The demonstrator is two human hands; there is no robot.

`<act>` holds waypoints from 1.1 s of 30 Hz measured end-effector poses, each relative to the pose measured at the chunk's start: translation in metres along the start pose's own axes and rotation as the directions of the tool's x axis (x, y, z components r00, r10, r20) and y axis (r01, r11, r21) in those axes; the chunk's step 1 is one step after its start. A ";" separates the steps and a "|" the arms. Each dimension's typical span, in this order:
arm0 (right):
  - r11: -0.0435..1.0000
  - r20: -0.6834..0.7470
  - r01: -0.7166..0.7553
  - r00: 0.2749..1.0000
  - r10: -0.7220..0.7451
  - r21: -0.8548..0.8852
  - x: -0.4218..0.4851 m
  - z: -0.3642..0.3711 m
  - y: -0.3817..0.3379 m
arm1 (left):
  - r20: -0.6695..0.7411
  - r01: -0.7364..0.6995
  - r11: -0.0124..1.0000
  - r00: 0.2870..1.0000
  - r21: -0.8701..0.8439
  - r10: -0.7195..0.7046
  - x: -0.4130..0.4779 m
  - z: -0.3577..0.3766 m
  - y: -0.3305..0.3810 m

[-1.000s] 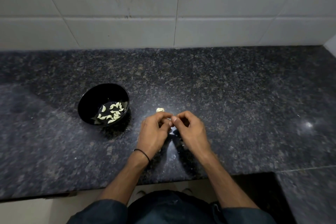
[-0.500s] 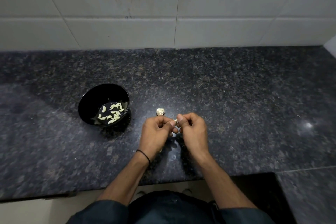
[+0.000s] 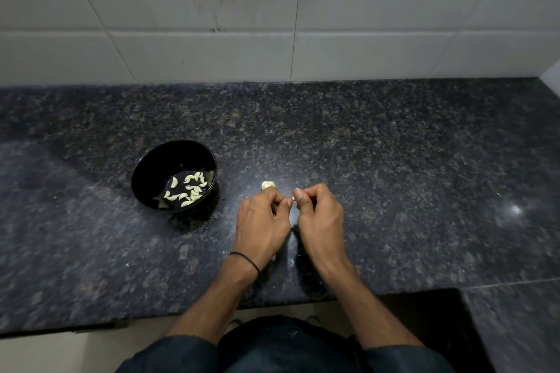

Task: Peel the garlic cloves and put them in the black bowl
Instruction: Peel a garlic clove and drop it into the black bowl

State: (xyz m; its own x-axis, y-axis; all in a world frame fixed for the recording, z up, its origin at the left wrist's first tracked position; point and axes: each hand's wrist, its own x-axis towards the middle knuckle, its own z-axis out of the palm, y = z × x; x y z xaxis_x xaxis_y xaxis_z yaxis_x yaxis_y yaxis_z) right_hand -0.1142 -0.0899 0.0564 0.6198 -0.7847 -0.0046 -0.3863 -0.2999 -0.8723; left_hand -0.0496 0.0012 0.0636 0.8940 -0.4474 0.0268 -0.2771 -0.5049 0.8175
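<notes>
The right hand (image 3: 321, 216) pinches the small pale garlic clove (image 3: 293, 198) by its tip; it is probably light, firm and slippery under papery skin. The left hand (image 3: 263, 222) curls beside it, its grasp unclear.

**Dim counter, one hot spot**

The light is low. A small white glare sits on the granite counter (image 3: 394, 160) at 3 o'clock. The black bowl (image 3: 151, 179) casts a soft shadow toward 5 o'clock. The wall tiles (image 3: 363, 54) bow near the edges, and the counter smears there.

black bowl (image 3: 151, 179), pale garlic cloves (image 3: 188, 189), speckled dark countertop (image 3: 394, 160)
</notes>
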 end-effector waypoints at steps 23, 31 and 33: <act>0.984 0.100 0.021 0.994 -0.039 0.175 -0.006 -0.007 0.007 | 0.069 0.103 0.951 0.994 -0.291 -0.087 0.000 -0.004 -0.005; 0.965 0.147 -0.093 0.987 0.058 0.246 -0.004 -0.012 0.005 | 0.097 0.124 0.941 0.990 -0.316 -0.097 0.004 -0.002 -0.009; 0.929 0.196 -0.180 0.973 0.120 0.324 -0.002 -0.011 0.006 | 0.167 0.247 0.860 0.967 -0.448 -0.191 0.004 0.001 -0.010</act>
State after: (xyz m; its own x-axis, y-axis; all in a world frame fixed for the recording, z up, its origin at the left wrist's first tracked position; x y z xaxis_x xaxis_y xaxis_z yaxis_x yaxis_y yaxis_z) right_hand -0.1249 -0.0965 0.0569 0.6907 -0.6934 -0.2053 -0.2493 0.0382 -0.9677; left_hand -0.0431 0.0037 0.0554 0.8590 -0.4594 -0.2260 0.1399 -0.2139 0.9668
